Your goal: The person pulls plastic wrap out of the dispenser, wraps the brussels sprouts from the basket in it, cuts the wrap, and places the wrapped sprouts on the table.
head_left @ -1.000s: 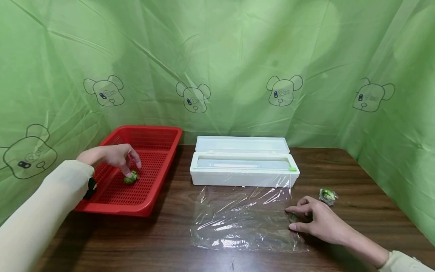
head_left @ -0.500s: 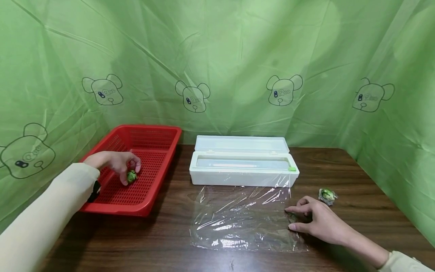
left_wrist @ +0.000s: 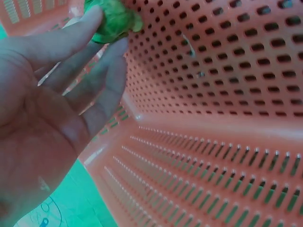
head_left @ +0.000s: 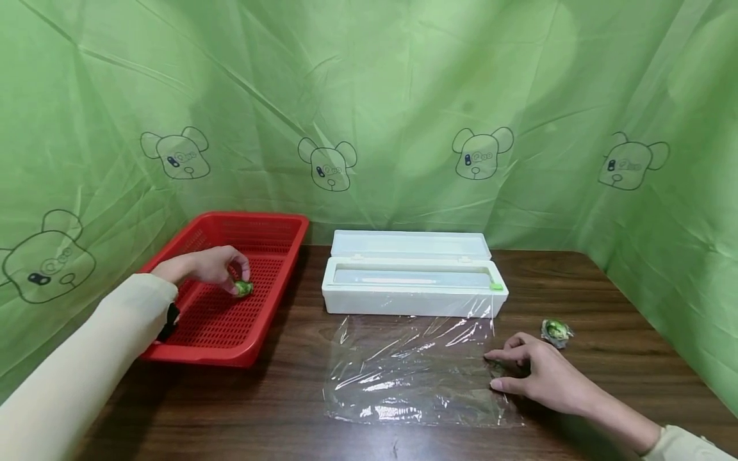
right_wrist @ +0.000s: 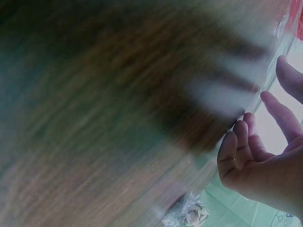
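In the head view my left hand (head_left: 216, 269) reaches into the red basket (head_left: 250, 352) and pinches a small green Brussels sprout (head_left: 244, 289) between thumb and fingers. The left wrist view shows the sprout (left_wrist: 112, 21) at the fingertips, over the basket's perforated wall. A sheet of clear cling film (head_left: 403, 378) lies spread on the table, drawn out from a white dispenser box (head_left: 415, 303). My right hand (head_left: 542, 374) rests at the sheet's right edge, thumb and index finger apart. Just beyond it sits another sprout wrapped in film (head_left: 556, 333).
The dispenser's lid (head_left: 410, 244) stands raised at the back, and a green slide cutter (head_left: 496, 287) sits at the right end of its rail. Green cloth (head_left: 403, 115) with bear drawings hangs behind the dark wooden table (head_left: 277, 416) and along both sides.
My left hand has closed its fingers on the sprout in the basket and moved it slightly right and up. The right hand and the film have stayed in place.
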Available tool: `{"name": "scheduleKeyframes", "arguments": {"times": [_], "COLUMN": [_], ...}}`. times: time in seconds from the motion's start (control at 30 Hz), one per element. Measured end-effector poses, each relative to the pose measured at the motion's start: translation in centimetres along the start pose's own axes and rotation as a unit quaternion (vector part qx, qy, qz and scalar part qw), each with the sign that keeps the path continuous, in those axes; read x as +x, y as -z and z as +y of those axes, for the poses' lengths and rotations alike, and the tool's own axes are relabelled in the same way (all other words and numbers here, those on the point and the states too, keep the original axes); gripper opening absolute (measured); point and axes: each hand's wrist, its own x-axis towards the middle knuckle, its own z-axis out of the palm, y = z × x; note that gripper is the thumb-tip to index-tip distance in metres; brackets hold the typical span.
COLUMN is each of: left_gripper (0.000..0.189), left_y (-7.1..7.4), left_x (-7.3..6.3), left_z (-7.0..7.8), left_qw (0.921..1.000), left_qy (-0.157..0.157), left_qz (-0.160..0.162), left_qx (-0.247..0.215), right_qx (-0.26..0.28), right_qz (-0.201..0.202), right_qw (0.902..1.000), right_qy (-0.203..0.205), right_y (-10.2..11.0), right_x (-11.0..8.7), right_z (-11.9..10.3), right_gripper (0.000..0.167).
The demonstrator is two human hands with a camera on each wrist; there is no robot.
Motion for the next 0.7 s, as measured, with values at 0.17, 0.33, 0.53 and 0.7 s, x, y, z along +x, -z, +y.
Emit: {"name": "scheduleKeyframes", "arguments": {"times": [0.17, 0.33, 0.53, 0.7], "left_gripper": [0.028, 0.05, 0.045, 0.045], "left_y": [-0.4, -0.7, -0.6, -0.7], "left_x": [1.1, 1.5, 1.7, 2.0], "left_z": [0.2, 0.0, -0.2, -0.2], "left_qw": [0.9989, 0.9983, 0.9996, 0.9998], "left_qy": [-0.018, -0.022, -0.01, -0.018], "left_qz": [0.042, 0.053, 0.023, 0.012], "left_qx": [-0.008, 0.013, 0.008, -0.004], "right_qx": [-0.004, -0.001, -0.005, -0.006], "right_qz": [0.001, -0.002, 0.001, 0.003], "right_qw": [1.0, 1.0, 1.0, 1.0], "right_qy": [0.002, -0.003, -0.006, -0.003], "right_y": [0.0, 0.0, -0.1, -0.1], "right_x": [-0.1, -0.1, -0.1, -0.1], "right_z": [0.0, -0.1, -0.1, 0.1], "right_gripper": [0.047, 0.047, 0.047, 0.047]}}
